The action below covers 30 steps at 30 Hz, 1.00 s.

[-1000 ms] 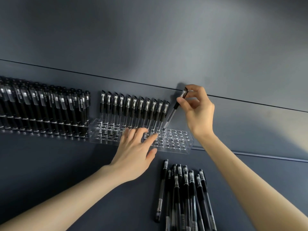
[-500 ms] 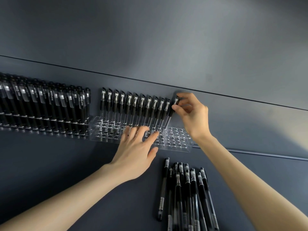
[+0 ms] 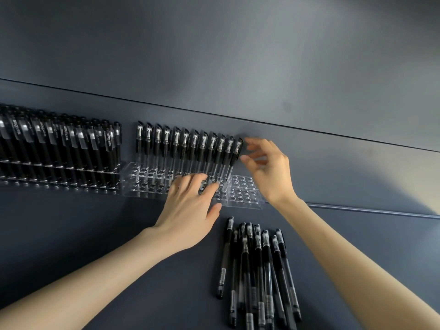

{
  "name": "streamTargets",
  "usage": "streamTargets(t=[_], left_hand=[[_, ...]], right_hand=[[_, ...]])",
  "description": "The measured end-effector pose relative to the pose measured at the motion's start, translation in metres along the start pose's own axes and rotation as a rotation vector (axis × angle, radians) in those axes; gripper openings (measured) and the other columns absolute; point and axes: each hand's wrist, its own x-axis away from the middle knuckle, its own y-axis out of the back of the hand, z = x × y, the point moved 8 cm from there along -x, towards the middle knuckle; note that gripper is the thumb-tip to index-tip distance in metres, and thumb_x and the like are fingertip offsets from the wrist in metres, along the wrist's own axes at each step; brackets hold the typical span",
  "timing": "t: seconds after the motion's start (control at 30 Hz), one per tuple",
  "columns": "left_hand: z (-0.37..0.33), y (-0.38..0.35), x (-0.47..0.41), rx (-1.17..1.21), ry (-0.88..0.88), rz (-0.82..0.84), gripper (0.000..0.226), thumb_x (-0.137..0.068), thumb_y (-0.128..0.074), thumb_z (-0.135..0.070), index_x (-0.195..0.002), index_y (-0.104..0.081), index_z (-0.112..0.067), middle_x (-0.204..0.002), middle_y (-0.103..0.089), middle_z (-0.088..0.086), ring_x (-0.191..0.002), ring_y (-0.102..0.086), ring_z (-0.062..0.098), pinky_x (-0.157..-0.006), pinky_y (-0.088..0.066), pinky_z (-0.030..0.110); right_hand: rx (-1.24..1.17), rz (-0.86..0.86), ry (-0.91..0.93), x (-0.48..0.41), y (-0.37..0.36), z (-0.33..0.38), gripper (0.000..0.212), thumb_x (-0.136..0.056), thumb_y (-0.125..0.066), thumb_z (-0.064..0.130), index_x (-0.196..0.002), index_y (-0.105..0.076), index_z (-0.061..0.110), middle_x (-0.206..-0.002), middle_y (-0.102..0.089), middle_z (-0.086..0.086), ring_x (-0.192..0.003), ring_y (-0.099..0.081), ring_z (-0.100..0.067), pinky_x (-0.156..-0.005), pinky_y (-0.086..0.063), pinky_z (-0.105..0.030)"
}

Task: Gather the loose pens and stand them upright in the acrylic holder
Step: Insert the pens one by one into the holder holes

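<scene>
A clear acrylic holder with rows of round holes stands against the back panel. Its rear row holds several black capped pens upright; the newest pen is the rightmost of them. My right hand hovers just right of that pen's cap, fingers spread and blurred, holding nothing. My left hand lies flat with its fingers pressing on the holder's front rows. A pile of loose black pens lies on the dark table in front of the holder, between my forearms.
To the left, a second holder is packed with several upright black pens. A dark back panel rises right behind both holders. The dark table surface stretches in front.
My right hand lowered the tilted pen into a rear hole until it stood upright, then let go and opened beside the cap. My left hand stayed on the holder.
</scene>
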Motion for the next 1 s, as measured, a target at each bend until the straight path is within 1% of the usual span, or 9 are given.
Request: streamTargets(t=[0.2,0.33,0.43,0.57,0.67,0.73,0.8,0.87,1.0], left_hand=[[-0.027,0.002,0.036,0.276,0.091,0.168,0.060,-0.087,-0.040,-0.064,-0.129,-0.044,-0.021,-0.126,-0.048,-0.008,-0.119,-0.040,0.011,-0.098,-0.036,0.027],[-0.034,-0.008,0.054,0.357,0.158,0.270,0.072,-0.079,-0.051,-0.067,-0.131,-0.038,-0.019,-0.126,-0.043,-0.009,-0.119,-0.039,0.008,-0.095,-0.036,0.023],[-0.035,-0.011,0.055,0.410,0.210,0.302,0.069,-0.080,-0.057,-0.061,-0.132,-0.039,-0.019,-0.120,-0.046,-0.009,-0.111,-0.046,0.008,-0.089,-0.039,0.023],[-0.033,-0.014,0.052,0.428,0.257,0.352,0.058,-0.081,-0.063,-0.051,-0.127,-0.048,-0.019,-0.103,-0.060,-0.008,-0.091,-0.058,0.010,-0.079,-0.048,0.027],[-0.030,-0.017,0.047,0.443,0.268,0.374,0.033,-0.077,-0.068,-0.043,-0.095,-0.057,-0.017,-0.084,-0.070,0.007,-0.074,-0.062,0.016,-0.077,-0.052,0.039],[-0.025,-0.020,0.044,0.467,0.274,0.388,0.033,-0.074,-0.070,-0.038,-0.083,-0.060,-0.008,-0.079,-0.069,0.015,-0.066,-0.055,0.017,-0.076,-0.052,0.040],[-0.021,-0.022,0.042,0.494,0.287,0.398,0.039,-0.073,-0.070,-0.033,-0.083,-0.064,0.005,-0.072,-0.065,0.020,-0.062,-0.049,0.016,-0.067,-0.051,0.036],[-0.020,-0.021,0.040,0.502,0.292,0.400,0.036,-0.072,-0.068,-0.028,-0.075,-0.060,0.008,-0.058,-0.049,0.015,-0.056,-0.039,0.017,-0.059,-0.038,0.030],[-0.023,-0.018,0.039,0.474,0.269,0.420,0.034,-0.076,-0.065,-0.024,-0.054,-0.046,-0.006,-0.047,-0.032,0.000,-0.049,-0.027,0.016,-0.057,-0.029,0.027]], right_hand=[[-0.015,0.241,-0.154,0.050,0.006,-0.003,0.009,-0.090,-0.063,0.013,-0.095,-0.065,0.019,-0.092,-0.065,0.007,-0.079,-0.058,0.005,-0.072,-0.041,-0.002],[0.088,0.532,-0.164,0.095,-0.006,-0.009,0.026,-0.089,-0.062,0.034,-0.113,-0.063,0.023,-0.111,-0.061,0.009,-0.103,-0.056,-0.006,-0.091,-0.042,-0.017],[0.142,0.619,-0.129,0.113,-0.012,-0.013,0.036,-0.090,-0.058,0.040,-0.122,-0.057,0.025,-0.116,-0.054,0.013,-0.112,-0.049,-0.009,-0.093,-0.036,-0.017],[0.166,0.605,-0.114,0.117,-0.015,-0.016,0.033,-0.091,-0.056,0.039,-0.120,-0.058,0.024,-0.110,-0.051,0.016,-0.109,-0.045,-0.010,-0.084,-0.030,-0.005],[0.170,0.567,-0.115,0.115,-0.016,-0.018,0.031,-0.090,-0.059,0.038,-0.116,-0.060,0.022,-0.109,-0.055,0.012,-0.105,-0.045,-0.011,-0.082,-0.030,-0.003],[0.167,0.547,-0.117,0.115,-0.016,-0.018,0.031,-0.089,-0.060,0.039,-0.114,-0.060,0.021,-0.110,-0.058,0.009,-0.105,-0.047,-0.011,-0.079,-0.032,-0.007],[0.155,0.539,-0.123,0.115,-0.016,-0.019,0.033,-0.088,-0.060,0.040,-0.116,-0.059,0.021,-0.112,-0.059,0.008,-0.106,-0.047,-0.011,-0.079,-0.031,-0.009],[0.154,0.541,-0.121,0.115,-0.017,-0.019,0.035,-0.088,-0.060,0.040,-0.118,-0.058,0.021,-0.115,-0.059,0.008,-0.108,-0.047,-0.010,-0.080,-0.030,-0.011],[0.138,0.538,-0.151,0.115,-0.016,-0.019,0.036,-0.088,-0.060,0.041,-0.118,-0.058,0.023,-0.113,-0.059,0.011,-0.106,-0.046,-0.008,-0.080,-0.031,-0.004]])
